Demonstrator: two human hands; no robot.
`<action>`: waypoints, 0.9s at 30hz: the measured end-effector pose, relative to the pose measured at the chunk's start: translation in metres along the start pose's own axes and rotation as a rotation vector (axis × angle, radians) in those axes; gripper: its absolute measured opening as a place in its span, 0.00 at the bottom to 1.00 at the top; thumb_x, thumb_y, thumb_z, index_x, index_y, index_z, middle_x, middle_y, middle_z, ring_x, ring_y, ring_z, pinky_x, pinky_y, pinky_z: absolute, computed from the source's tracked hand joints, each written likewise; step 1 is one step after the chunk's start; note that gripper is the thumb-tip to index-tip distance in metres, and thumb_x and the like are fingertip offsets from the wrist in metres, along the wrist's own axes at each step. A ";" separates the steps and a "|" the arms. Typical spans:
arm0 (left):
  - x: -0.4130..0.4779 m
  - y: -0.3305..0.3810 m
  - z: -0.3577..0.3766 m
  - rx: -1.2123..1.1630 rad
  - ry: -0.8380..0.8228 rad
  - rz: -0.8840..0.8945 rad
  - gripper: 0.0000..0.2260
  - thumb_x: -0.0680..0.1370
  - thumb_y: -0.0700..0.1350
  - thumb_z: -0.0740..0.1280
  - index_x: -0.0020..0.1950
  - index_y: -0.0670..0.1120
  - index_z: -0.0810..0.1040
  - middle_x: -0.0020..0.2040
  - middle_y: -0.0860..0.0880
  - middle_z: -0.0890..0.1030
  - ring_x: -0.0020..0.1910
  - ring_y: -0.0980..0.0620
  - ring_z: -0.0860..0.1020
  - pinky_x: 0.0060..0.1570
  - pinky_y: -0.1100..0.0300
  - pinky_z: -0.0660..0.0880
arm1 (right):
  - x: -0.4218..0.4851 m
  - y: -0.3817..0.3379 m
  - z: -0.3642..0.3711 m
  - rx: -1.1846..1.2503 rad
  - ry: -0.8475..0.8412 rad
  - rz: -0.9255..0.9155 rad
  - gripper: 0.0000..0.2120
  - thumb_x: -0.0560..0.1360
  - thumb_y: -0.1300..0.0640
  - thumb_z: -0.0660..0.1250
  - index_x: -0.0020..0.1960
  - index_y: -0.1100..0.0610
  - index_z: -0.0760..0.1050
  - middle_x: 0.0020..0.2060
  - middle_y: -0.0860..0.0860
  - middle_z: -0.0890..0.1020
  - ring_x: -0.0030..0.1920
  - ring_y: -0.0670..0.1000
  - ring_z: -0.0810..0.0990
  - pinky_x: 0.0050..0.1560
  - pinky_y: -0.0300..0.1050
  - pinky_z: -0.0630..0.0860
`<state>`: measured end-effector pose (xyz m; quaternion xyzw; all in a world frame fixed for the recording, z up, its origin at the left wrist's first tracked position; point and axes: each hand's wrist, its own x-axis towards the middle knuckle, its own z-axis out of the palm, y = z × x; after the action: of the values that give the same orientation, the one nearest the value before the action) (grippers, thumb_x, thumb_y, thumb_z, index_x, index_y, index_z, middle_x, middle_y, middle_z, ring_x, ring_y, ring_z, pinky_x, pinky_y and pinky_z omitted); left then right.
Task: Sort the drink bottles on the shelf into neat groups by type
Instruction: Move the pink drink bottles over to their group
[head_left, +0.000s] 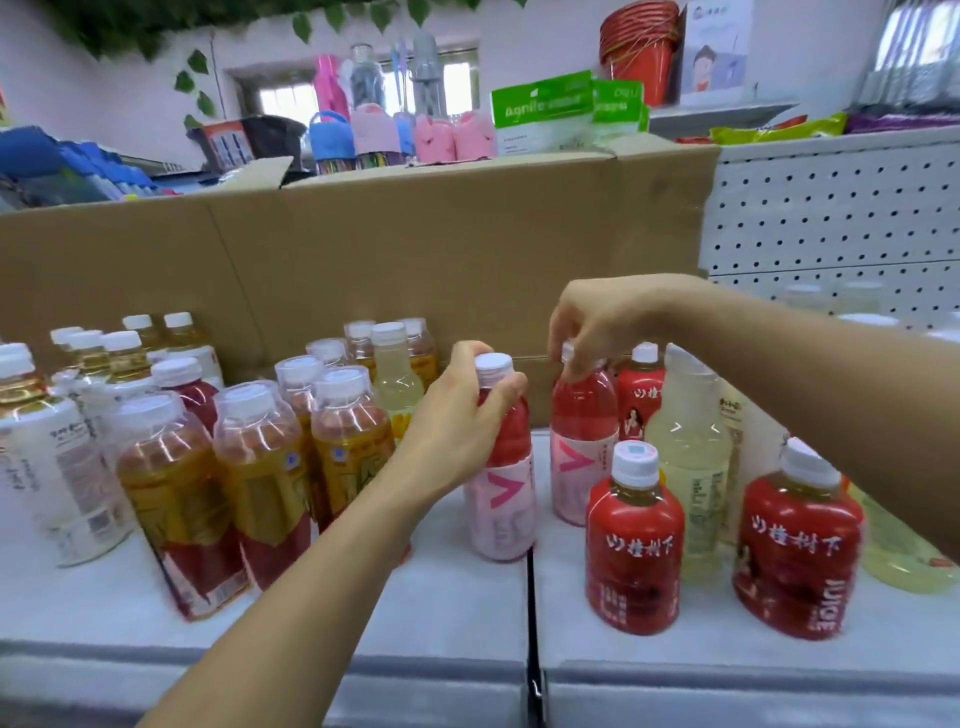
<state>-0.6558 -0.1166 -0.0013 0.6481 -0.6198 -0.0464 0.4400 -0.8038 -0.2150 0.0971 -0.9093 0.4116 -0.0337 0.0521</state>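
My left hand, up from bottom ctr, gripped the neck of a pink bottle; right hand pinched the cap of the second pink bottle, just right of it. Both stood upright mid-frame on the shelf, each under its own hand.

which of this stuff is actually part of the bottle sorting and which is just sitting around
Part of the job:
left hand, holding the near pink-label bottle
right hand, pinching the top of the far pink-label bottle
red juice bottles
pale yellow bottles
amber tea bottles
shelf

Just lying about:
cardboard box
green packets
red buckets
pegboard
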 end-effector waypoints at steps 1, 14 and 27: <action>-0.005 -0.002 -0.005 0.008 0.001 0.009 0.16 0.82 0.56 0.61 0.66 0.50 0.66 0.53 0.51 0.80 0.51 0.50 0.79 0.56 0.49 0.77 | -0.001 -0.005 0.001 0.019 -0.001 -0.012 0.12 0.71 0.59 0.75 0.53 0.56 0.82 0.40 0.51 0.84 0.40 0.52 0.84 0.39 0.45 0.81; -0.056 -0.019 -0.053 -0.134 0.004 0.036 0.18 0.81 0.57 0.63 0.68 0.52 0.66 0.52 0.59 0.78 0.53 0.59 0.78 0.55 0.57 0.74 | -0.041 -0.051 0.035 0.282 0.207 -0.009 0.18 0.72 0.53 0.74 0.60 0.58 0.78 0.56 0.54 0.83 0.54 0.56 0.81 0.59 0.57 0.78; -0.071 -0.028 -0.034 -0.534 0.154 -0.002 0.11 0.81 0.58 0.63 0.59 0.54 0.76 0.55 0.56 0.82 0.58 0.58 0.79 0.63 0.48 0.75 | -0.063 -0.063 0.105 0.742 0.619 -0.029 0.16 0.73 0.48 0.73 0.54 0.55 0.76 0.46 0.49 0.82 0.48 0.50 0.82 0.54 0.54 0.79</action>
<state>-0.6297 -0.0441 -0.0329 0.5114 -0.5496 -0.1592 0.6412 -0.7876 -0.1192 -0.0001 -0.7822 0.3553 -0.4481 0.2472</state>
